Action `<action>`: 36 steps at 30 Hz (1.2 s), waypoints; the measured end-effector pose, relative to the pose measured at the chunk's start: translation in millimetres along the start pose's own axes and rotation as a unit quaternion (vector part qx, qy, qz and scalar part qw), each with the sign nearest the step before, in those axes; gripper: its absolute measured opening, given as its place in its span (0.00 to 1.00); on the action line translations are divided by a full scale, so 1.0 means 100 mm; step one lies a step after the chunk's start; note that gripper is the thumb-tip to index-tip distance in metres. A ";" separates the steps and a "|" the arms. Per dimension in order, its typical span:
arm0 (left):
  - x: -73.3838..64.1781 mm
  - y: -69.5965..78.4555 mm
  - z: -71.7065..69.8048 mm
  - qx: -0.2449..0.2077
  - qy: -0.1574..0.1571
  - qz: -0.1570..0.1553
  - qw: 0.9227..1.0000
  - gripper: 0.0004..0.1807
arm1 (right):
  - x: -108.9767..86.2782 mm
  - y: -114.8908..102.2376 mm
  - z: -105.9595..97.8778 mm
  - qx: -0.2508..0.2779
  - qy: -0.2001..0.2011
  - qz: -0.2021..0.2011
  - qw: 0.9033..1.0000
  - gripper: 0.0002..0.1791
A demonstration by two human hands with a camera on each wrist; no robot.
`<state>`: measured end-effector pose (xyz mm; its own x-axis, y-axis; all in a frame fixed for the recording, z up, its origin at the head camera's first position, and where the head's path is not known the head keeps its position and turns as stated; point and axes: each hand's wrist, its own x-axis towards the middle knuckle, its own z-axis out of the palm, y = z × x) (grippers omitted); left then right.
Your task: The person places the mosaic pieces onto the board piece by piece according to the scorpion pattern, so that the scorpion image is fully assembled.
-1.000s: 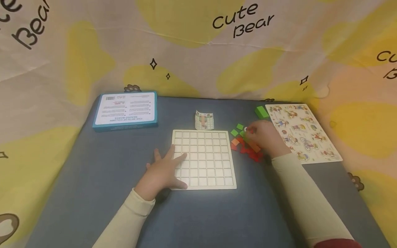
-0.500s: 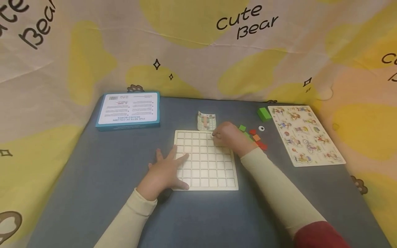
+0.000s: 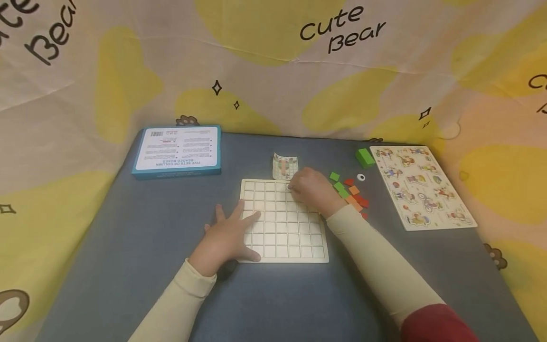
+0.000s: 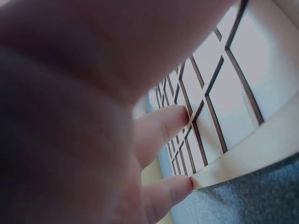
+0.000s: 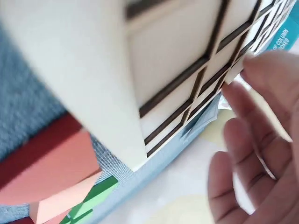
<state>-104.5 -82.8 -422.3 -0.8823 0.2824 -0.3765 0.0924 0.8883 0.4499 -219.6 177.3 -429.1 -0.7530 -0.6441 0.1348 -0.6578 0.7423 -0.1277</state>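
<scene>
Lying flat, square cream board, dark-lined; pale piece, pinched

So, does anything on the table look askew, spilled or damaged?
Nothing looks clearly broken or spilled. The small card looks curled rather than flat, just beyond the board. The coloured tiles lie in a loose scatter to the board's right, not lined up. The printing on the box reads upside down in the head view.

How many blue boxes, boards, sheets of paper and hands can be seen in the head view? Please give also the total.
Blue box: 1
Boards: 2 (grid board, picture board)
Paper: 1
Hands: 2 (left hand, right hand)
Total: 6
</scene>
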 end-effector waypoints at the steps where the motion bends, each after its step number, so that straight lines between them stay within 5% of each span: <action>1: 0.00 0.00 0.00 0.001 0.000 0.000 1.000 0.62 | 0.00 0.00 0.01 0.002 -0.001 0.013 1.000 0.07; 17: -0.01 0.03 0.00 0.003 0.000 -0.006 1.000 0.62 | -0.10 0.00 -0.09 0.035 -0.050 0.145 0.988 0.12; 23: -0.02 0.02 0.00 -0.002 -0.001 -0.008 1.000 0.63 | -0.38 0.44 -0.33 0.069 -0.011 0.253 0.965 0.16; 29: -0.02 0.00 -0.01 0.004 0.000 -0.005 1.000 0.62 | -0.75 0.99 -0.34 0.047 0.007 0.352 0.935 0.18; 36: -0.02 0.03 -0.01 0.004 -0.005 -0.002 1.000 0.62 | -0.98 1.19 -0.26 0.049 -0.005 0.374 0.926 0.16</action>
<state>-103.2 -81.5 -419.3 -0.8777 0.2821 -0.3874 0.0918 0.8924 0.4417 -223.7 333.5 -431.5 -0.9985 0.0411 -0.0366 0.0495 0.9618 -0.2692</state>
